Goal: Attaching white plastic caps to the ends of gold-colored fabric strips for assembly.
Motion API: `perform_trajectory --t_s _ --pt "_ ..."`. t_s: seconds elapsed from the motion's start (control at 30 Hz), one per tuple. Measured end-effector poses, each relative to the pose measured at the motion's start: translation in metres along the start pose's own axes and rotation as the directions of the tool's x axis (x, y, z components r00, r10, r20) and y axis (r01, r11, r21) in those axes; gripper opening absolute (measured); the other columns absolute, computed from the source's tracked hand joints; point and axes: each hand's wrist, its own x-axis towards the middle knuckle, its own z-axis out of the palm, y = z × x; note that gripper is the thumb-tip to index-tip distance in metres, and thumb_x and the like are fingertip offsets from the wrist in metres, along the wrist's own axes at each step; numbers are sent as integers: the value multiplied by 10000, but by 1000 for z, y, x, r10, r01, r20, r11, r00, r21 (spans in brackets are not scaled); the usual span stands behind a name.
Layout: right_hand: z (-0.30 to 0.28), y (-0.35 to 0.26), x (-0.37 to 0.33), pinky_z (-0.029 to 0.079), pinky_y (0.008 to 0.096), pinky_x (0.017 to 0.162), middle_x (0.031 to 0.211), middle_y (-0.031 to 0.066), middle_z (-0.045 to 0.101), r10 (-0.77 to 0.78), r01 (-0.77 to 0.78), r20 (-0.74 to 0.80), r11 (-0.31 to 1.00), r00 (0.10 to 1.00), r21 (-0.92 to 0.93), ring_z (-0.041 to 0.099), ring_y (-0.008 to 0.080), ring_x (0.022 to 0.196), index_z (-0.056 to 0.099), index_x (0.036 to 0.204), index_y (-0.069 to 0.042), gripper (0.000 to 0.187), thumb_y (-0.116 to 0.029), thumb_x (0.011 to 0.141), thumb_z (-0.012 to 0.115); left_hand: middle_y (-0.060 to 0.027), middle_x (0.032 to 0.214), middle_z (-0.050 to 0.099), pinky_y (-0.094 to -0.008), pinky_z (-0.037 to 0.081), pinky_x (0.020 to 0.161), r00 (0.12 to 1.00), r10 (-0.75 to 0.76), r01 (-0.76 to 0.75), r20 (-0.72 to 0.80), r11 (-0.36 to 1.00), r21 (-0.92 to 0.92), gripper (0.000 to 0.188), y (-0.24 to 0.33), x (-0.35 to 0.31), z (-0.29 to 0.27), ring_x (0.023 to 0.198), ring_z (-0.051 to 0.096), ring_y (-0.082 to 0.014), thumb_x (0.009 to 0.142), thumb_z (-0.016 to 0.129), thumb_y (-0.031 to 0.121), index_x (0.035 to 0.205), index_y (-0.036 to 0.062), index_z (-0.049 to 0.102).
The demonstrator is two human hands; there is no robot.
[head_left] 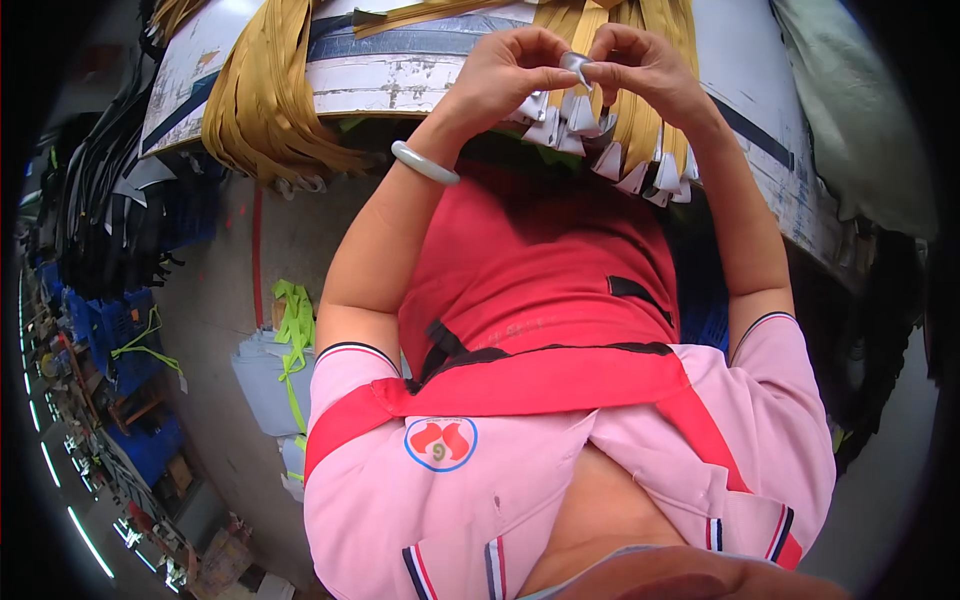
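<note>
In front of me, my left hand (512,68) and my right hand (648,72) meet fingertip to fingertip over the table's near edge. Between them, both hands pinch a small, shiny silver-grey piece (575,66), too small to name its kind. Just below the fingers, a bundle of mustard-yellow strips (637,125) hangs over the edge. White folded tabs (545,130) sit at the lower ends of these strips. A pale bangle (425,163) circles my left wrist.
A second thick bundle of yellow strips (262,95) drapes over the worn white table (385,85) on the left. Dark strips (100,205) hang farther left. Pale grey cloth (850,100) covers the right side. Grey folded bundles (262,380) with lime-green ties (293,325) lie on the floor.
</note>
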Motion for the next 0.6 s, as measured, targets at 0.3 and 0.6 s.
perform_trajectory --t_s 0.3,0.6 --pt "64 13 9 490 280 612 790 70 580 -589 149 -377 655 714 -741 633 197 701 625 956 -36 90 -86 887 653 -6 795 571 -250 575 688 814 525 -179 -249 633 753 203 -5 0 31 708 626 -113 831 601 -83 985 35 658" --pt "57 36 -14 521 244 692 930 34 669 -149 152 -409 988 900 -26 638 166 713 654 983 -69 63 -109 936 643 -80 1016 610 -283 556 726 980 197 -163 -4 824 543 203 -8 -9 -6 926 686 -178 884 706 127 1055 17 704"
